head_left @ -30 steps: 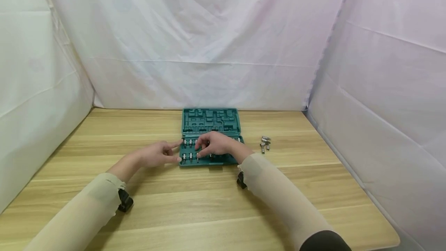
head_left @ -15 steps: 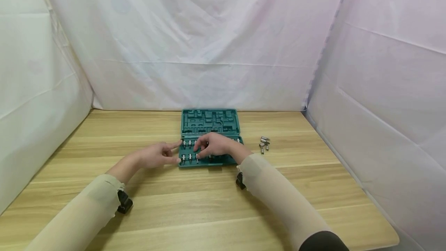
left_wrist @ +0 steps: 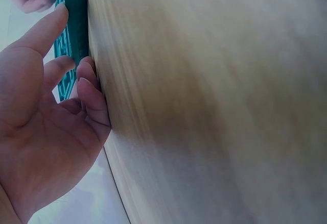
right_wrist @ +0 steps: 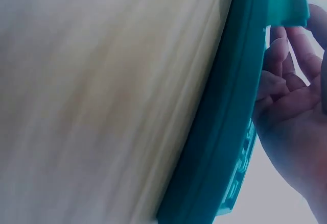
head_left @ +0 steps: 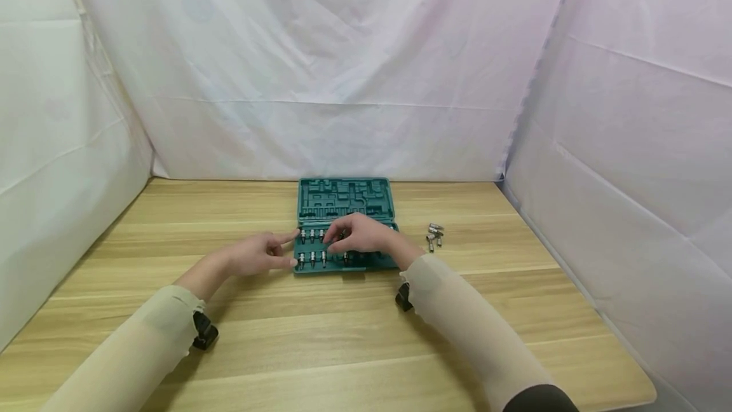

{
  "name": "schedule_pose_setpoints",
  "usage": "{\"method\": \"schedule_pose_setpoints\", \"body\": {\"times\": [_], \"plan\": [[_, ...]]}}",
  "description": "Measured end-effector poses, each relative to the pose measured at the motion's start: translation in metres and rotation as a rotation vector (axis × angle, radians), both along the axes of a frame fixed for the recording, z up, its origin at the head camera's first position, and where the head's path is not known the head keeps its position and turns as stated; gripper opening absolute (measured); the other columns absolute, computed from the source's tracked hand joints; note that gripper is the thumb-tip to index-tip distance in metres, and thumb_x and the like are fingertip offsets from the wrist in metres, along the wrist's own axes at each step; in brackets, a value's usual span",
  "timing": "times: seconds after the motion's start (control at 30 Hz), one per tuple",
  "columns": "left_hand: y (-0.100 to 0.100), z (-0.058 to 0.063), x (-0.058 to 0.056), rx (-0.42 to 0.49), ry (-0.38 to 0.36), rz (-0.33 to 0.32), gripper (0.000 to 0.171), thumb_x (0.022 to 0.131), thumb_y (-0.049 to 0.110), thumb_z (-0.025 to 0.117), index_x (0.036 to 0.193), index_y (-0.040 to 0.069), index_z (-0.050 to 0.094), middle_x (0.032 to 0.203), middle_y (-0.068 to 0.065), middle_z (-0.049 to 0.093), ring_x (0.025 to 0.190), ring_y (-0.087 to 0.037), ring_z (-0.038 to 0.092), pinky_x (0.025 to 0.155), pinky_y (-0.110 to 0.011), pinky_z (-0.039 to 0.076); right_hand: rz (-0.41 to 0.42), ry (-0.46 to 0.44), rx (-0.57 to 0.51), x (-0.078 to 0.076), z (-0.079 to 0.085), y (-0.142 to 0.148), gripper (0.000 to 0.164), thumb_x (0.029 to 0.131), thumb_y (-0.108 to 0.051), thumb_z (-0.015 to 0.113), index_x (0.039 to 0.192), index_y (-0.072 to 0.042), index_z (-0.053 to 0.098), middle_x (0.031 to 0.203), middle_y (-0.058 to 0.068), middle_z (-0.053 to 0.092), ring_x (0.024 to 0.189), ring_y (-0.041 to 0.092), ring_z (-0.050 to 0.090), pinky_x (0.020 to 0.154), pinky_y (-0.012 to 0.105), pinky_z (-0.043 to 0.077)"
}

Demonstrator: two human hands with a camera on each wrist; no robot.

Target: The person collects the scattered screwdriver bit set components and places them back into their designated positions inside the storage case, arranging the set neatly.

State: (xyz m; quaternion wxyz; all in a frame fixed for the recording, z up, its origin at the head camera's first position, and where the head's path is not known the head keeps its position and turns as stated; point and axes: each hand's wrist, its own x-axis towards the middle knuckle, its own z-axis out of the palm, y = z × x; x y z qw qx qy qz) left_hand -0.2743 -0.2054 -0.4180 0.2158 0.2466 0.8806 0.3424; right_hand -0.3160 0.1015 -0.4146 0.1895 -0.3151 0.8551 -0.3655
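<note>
A green socket case [head_left: 345,191] lies open on the table, lid folded back. Bit sockets, silver with dark tips, sit in rows in its near half; one [head_left: 324,258] stands in the near row just below my right fingertips. My right hand [head_left: 361,234] hovers over the case with loosely bent fingers and nothing visible between thumb and index finger. It covers part of both rows. At the case's left edge, my left hand [head_left: 254,254] touches the rim with extended thumb and index finger. The left wrist view shows the thumb on the case's side wall [left_wrist: 77,25].
Several loose bit sockets [head_left: 431,245] lie in a small pile on the table, right of the case. The wooden table [head_left: 320,336] ends against a white cloth [head_left: 337,138] at the back, with more cloth on both sides.
My right hand has drawn back slightly up and to the right, its fingertips coming off the bit socket in the near row, which now shows fully. My left hand stays put.
</note>
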Motion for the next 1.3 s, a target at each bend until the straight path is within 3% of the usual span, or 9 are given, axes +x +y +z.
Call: {"method": "schedule_pose_setpoints", "body": {"times": [0.43,0.67,0.8,1.07,1.2,1.3], "plan": [[0.000,-0.001,-0.001,-0.012,0.015,0.004,0.085,0.108,0.037,0.072,0.176,0.016,0.024,0.076,0.002,0.050,0.069,-0.015,0.042,0.066,-0.029,0.041,-0.077,0.044,-0.043,0.009,0.020,0.047,0.031,0.105,-0.033,0.076,0.129,-0.013,0.078,0.128,0.001,0.074,0.110,0.020,0.070,0.095,0.041,0.058],[-0.001,-0.002,-0.001,-0.014,0.008,0.013,0.086,0.108,0.038,0.073,0.176,0.018,0.025,0.080,-0.001,0.054,0.069,-0.017,0.042,0.065,-0.030,0.041,-0.173,0.043,-0.033,0.010,0.029,0.097,0.037,0.106,-0.037,0.075,0.137,-0.016,0.076,0.135,0.002,0.073,0.116,0.026,0.069,0.104,0.055,0.056],[-0.001,-0.002,-0.001,-0.014,0.011,0.014,0.085,0.108,0.038,0.072,0.176,0.018,0.025,0.080,-0.001,0.055,0.070,-0.017,0.043,0.066,-0.030,0.041,-0.226,0.057,-0.023,0.008,0.028,0.126,0.037,0.106,-0.035,0.075,0.138,-0.018,0.075,0.135,0.005,0.073,0.113,0.032,0.069,0.101,0.063,0.055],[-0.001,-0.001,-0.001,-0.013,0.017,0.011,0.085,0.108,0.036,0.073,0.175,0.016,0.025,0.079,-0.001,0.053,0.069,-0.017,0.041,0.065,-0.030,0.039,-0.290,0.060,0.026,0.008,0.022,0.178,0.038,0.106,-0.027,0.076,0.140,-0.012,0.074,0.141,0.017,0.071,0.107,0.035,0.069,0.095,0.056,0.058],[-0.001,-0.001,0.000,-0.015,0.016,0.016,0.085,0.107,0.037,0.073,0.175,0.016,0.026,0.079,-0.001,0.051,0.071,-0.017,0.041,0.065,-0.030,0.039,-0.293,0.068,0.068,0.008,0.016,0.199,0.031,0.104,-0.020,0.076,0.135,-0.012,0.078,0.140,0.012,0.073,0.104,0.027,0.067,0.091,0.046,0.057],[-0.001,-0.001,0.000,-0.020,0.018,0.018,0.085,0.108,0.038,0.073,0.175,0.017,0.026,0.078,0.000,0.050,0.071,-0.018,0.041,0.065,-0.030,0.039,-0.288,0.079,0.106,0.008,0.013,0.212,0.027,0.103,-0.018,0.078,0.129,-0.015,0.081,0.138,0.008,0.075,0.112,0.025,0.066,0.092,0.040,0.054]]}}
